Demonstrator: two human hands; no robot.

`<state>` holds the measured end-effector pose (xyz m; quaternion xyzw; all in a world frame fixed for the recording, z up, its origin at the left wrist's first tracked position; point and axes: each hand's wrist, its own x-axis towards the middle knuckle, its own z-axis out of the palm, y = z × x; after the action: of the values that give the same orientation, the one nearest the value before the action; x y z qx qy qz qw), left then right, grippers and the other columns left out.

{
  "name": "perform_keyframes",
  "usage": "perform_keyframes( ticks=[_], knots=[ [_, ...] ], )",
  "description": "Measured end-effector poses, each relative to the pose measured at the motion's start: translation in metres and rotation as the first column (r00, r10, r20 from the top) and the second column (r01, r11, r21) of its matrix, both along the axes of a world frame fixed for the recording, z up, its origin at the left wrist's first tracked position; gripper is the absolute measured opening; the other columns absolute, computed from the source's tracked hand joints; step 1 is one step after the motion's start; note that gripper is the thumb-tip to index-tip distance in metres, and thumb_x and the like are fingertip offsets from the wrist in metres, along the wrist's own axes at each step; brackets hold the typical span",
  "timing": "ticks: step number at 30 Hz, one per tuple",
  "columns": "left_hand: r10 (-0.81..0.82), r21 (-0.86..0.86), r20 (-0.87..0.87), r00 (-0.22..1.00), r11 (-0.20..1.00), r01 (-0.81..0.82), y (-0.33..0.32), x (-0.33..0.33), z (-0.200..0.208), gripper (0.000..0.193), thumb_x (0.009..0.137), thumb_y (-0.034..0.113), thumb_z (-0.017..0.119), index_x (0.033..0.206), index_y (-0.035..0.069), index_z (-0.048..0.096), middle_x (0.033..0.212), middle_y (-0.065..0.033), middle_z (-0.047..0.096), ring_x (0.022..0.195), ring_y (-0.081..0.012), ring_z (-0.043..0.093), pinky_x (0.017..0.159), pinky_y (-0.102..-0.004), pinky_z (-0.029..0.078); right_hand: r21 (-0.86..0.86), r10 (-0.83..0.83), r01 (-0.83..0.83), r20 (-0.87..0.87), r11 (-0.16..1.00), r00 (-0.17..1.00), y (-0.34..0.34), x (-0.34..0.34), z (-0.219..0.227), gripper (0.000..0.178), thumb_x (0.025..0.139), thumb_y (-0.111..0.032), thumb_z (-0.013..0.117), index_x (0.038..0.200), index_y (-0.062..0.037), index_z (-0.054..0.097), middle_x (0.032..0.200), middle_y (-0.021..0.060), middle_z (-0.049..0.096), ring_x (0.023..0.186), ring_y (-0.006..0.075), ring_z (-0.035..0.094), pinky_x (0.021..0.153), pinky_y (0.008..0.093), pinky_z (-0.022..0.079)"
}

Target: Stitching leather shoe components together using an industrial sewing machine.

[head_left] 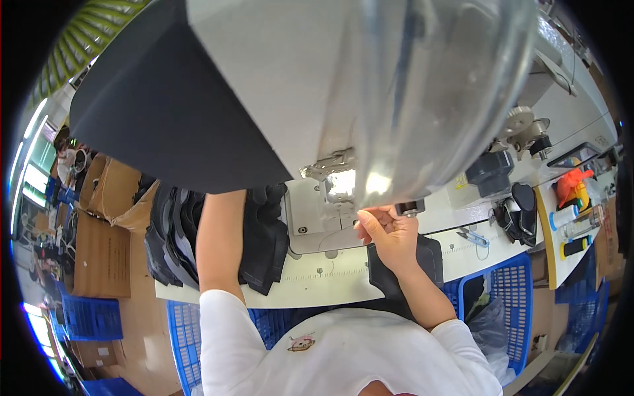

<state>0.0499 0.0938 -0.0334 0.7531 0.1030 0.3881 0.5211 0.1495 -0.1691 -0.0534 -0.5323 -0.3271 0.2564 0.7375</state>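
Note:
My right hand (394, 239) is beside the metal plate under the sewing machine head (284, 86), its thumb and fingertips drawn together in a pinch. Whatever the fingers may hold is too small to make out; a thin thread runs on the plate close by. A dark fabric piece (429, 257) lies under my right wrist at the table edge. My left forearm (221, 244) reaches forward over the stacked dark pieces (264, 244). The black cover of the machine hides my left hand completely.
Blue thread snips (474, 237) and a black object (524, 211) lie right of my hand. Spools of thread (564, 216) stand on a side shelf. Blue baskets (515, 290) sit below the table (330, 270). Cardboard boxes (99, 257) are at the left.

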Motion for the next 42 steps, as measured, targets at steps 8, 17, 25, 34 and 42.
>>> perform_keyframes(
  ticks=[8,17,25,34,42],
  knots=[
    [-0.107,-0.634,-0.075,0.991,0.773,0.036,-0.054,-0.057,0.01,0.033,0.072,-0.006,0.051,0.104,-0.003,0.046,0.096,-0.0085,0.055,0.091,-0.0182,0.054,0.074,-0.0298,0.046,-0.007,-0.071,0.071,-0.005,0.997,0.997,-0.015,0.014,-0.01,0.009,0.078,-0.007,0.057,0.085,-0.0019,0.054,0.065,0.0039,0.057,0.054,0.0058,0.053,0.046,0.0167,0.041],
    [0.734,0.587,-0.474,0.486,0.675,-0.447,-0.11,-0.105,-0.042,0.053,0.069,0.007,0.061,0.116,-0.002,0.037,0.081,-0.0111,0.054,0.07,-0.0223,0.053,0.064,-0.0299,0.043,-0.154,-0.19,0.669,0.892,0.727,0.411,0.01,0.154,-0.098,0.039,0.07,-0.026,0.062,0.097,0.0002,0.052,0.095,0.0142,0.055,0.092,0.0309,0.049,0.078,0.0374,0.038],
    [0.133,0.265,-0.553,0.822,0.964,0.022,-0.159,-0.092,-0.05,0.036,0.073,0.014,0.06,0.104,0.0,0.051,0.084,-0.0122,0.057,0.073,-0.0221,0.056,0.064,-0.0283,0.045,-0.734,0.223,0.626,0.678,0.264,0.7,0.064,0.22,-0.102,0.039,0.069,-0.024,0.06,0.098,0.0005,0.053,0.102,0.0179,0.054,0.097,0.0344,0.047,0.086,0.0389,0.035],
    [-0.337,-0.089,-0.474,0.813,0.937,0.337,-0.163,-0.052,-0.023,0.04,0.075,0.013,0.06,0.112,0.003,0.048,0.087,-0.0087,0.058,0.077,-0.0151,0.055,0.067,-0.0258,0.045,-0.299,-0.299,0.368,0.254,0.881,0.92,-0.029,0.114,0.023,0.025,0.076,-0.017,0.056,0.095,0.0004,0.054,0.082,0.0123,0.06,0.06,0.0141,0.058,0.042,0.0212,0.04],
    [-0.629,-0.632,-0.013,0.777,0.608,0.481,-0.145,-0.021,0.036,0.037,0.078,0.016,0.058,0.109,-0.003,0.05,0.094,-0.0045,0.057,0.082,-0.0063,0.051,0.072,-0.0205,0.043,-0.089,0.253,-0.252,0.0,0.964,0.968,-0.049,-0.015,0.032,0.069,0.074,0.007,0.053,0.129,-0.0061,0.013,0.097,0.0125,0.055,0.074,0.0151,0.059,0.047,0.0217,0.052]
  ],
)
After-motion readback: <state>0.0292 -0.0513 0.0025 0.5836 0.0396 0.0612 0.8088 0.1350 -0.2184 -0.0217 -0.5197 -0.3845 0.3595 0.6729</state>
